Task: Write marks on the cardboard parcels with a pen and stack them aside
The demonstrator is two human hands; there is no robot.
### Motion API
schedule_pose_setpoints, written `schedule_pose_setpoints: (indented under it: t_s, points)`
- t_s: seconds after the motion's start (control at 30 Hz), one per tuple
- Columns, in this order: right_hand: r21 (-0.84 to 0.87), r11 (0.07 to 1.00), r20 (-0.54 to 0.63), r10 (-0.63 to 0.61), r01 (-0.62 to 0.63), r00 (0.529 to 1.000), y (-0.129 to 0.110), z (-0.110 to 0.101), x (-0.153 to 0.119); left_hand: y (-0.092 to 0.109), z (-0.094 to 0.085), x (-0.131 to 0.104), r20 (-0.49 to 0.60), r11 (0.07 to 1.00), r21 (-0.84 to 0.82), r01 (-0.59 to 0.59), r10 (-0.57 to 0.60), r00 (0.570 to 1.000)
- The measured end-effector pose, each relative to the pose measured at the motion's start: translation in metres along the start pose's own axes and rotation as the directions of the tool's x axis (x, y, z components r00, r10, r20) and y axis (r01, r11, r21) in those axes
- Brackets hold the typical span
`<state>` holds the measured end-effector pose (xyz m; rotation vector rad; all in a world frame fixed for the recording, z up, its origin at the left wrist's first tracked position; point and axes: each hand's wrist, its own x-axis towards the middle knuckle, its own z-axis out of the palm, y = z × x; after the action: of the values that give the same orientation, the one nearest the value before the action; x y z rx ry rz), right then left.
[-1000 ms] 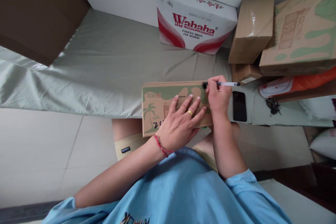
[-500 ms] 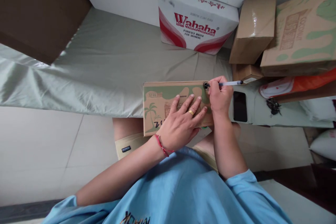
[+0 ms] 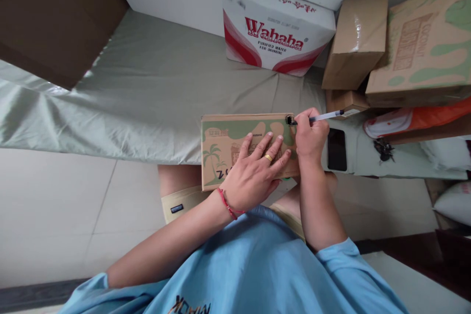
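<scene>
A flat brown cardboard box (image 3: 217, 127) with green print and a palm tree lies across my lap, its far side over the cloth-covered surface. My left hand (image 3: 257, 171) rests flat on it, fingers spread, with a ring and a red string bracelet. In a pinch, my right hand (image 3: 311, 137) grips a pen (image 3: 329, 115) with a clear barrel. The pen's tip is at a small dark patch (image 3: 290, 119) on the box's far right corner; whether that is a hole or ink I cannot tell. Black handwriting on the box is partly hidden by my left hand.
A black phone (image 3: 336, 149) and a bunch of keys (image 3: 383, 150) lie to the right. Behind stand a white Wahaha carton (image 3: 272, 34), a plain brown box (image 3: 355, 34) and a large coconut-print carton (image 3: 423, 54). A dark brown panel (image 3: 55, 14) stands far left.
My right hand has shifted slightly right, and the pen's back end tilts a little farther up. More of the dark corner patch shows. My left hand and the box stay in place.
</scene>
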<state>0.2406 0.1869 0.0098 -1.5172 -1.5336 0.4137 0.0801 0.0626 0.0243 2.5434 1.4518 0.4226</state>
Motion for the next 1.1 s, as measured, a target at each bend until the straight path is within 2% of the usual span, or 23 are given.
schedule_pose_setpoints:
  t_s: [0.1,0.23,0.47,0.6,0.77,0.9,1.1]
  points:
    - [0.002,1.0,-0.032,-0.018,0.018,0.999,-0.007,-0.002,-0.001,0.0,0.0,0.0,-0.001,1.0,0.001,0.002,-0.002,1.0]
    - [0.06,0.998,0.004,-0.037,0.036,0.999,-0.009,-0.002,-0.001,0.001,0.0,0.0,-0.007,1.0,-0.001,0.001,-0.001,1.0]
    - [-0.008,1.0,0.024,-0.006,0.006,1.0,-0.006,-0.002,0.0,0.0,0.001,-0.001,-0.011,1.0,-0.005,-0.002,0.001,1.0]
    - [-0.009,1.0,-0.035,-0.007,0.007,0.999,-0.003,-0.003,0.0,0.0,0.002,-0.001,-0.015,1.0,-0.007,-0.003,0.003,1.0]
    - [0.074,0.997,-0.111,0.04,-0.031,0.993,0.009,0.0,0.001,0.0,0.003,-0.001,-0.019,1.0,-0.008,0.001,-0.001,1.0]
    - [0.105,0.994,-0.097,0.03,-0.02,0.995,0.017,0.003,0.002,0.0,0.002,-0.001,-0.02,1.0,-0.007,-0.002,0.002,1.0]
    - [0.074,0.996,-0.08,0.044,-0.038,0.996,0.015,0.002,0.003,0.0,0.001,0.0,0.002,1.0,-0.013,0.004,-0.004,1.0]
